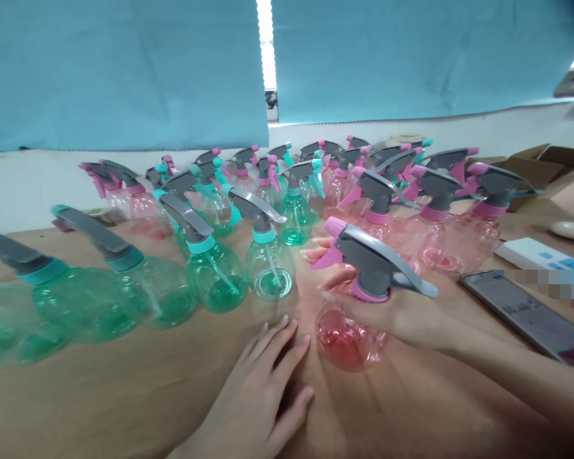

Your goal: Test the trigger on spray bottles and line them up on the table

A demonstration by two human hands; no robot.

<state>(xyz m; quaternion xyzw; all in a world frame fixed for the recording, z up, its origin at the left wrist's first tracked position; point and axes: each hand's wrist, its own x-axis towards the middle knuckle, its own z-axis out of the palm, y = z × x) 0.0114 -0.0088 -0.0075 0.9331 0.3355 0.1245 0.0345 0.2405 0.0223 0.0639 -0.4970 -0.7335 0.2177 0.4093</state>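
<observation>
My right hand (392,312) is wrapped round a pink spray bottle (349,341) with a grey trigger head (377,261) and a pink nozzle, holding it upright on the brown table (100,395). My left hand (263,389) lies flat on the table just left of that bottle, fingers stretched out and holding nothing. A green spray bottle (269,268) with a teal collar stands right behind my left fingertips.
Several green spray bottles (124,287) line the left side and several pink ones (435,229) the right and back. A phone (530,319) and a white box (540,255) lie at the right. Open cardboard boxes (545,162) stand at the far right; blue curtains hang behind.
</observation>
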